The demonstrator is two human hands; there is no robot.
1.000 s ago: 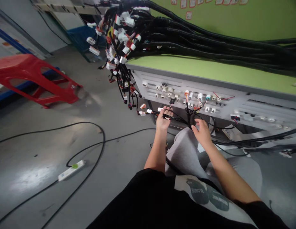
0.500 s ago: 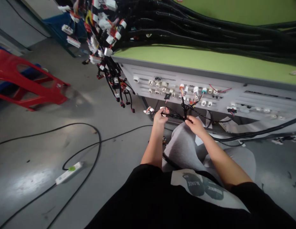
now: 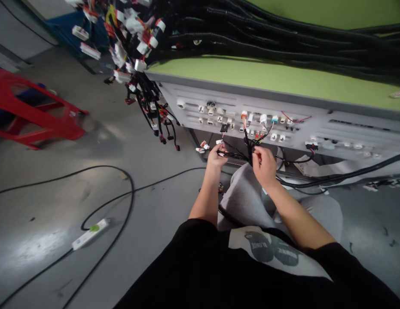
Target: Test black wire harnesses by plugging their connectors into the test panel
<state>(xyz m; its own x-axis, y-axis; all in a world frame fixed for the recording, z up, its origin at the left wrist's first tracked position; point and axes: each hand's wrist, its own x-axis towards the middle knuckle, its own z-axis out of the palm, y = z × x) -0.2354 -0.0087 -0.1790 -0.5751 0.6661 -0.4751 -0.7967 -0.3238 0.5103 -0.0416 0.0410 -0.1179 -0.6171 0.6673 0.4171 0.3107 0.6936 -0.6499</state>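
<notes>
A thin black wire harness (image 3: pixel 239 155) with small white and red connectors hangs from the grey connector panel (image 3: pixel 328 133) on the front of the green-topped bench. My left hand (image 3: pixel 217 157) is closed on its left branch, just under a black plug. My right hand (image 3: pixel 263 166) is closed on the harness trunk where the wires gather below the panel. Both hands are over my grey-trousered knee (image 3: pixel 245 197).
A thick bundle of black harnesses (image 3: pixel 267 30) lies on the green bench top (image 3: pixel 283 81), its many white connectors (image 3: pixel 135 47) dangling off the left end. A red plastic stool (image 3: pixel 32 111), black floor cables (image 3: pixel 122 197) and a white power strip (image 3: pixel 89 228) are on the grey floor at the left.
My right hand has risen from the knee up to the harness trunk and closed on it. The left hand keeps its grip. The view has shifted slightly, so the bench sits higher and further left.
</notes>
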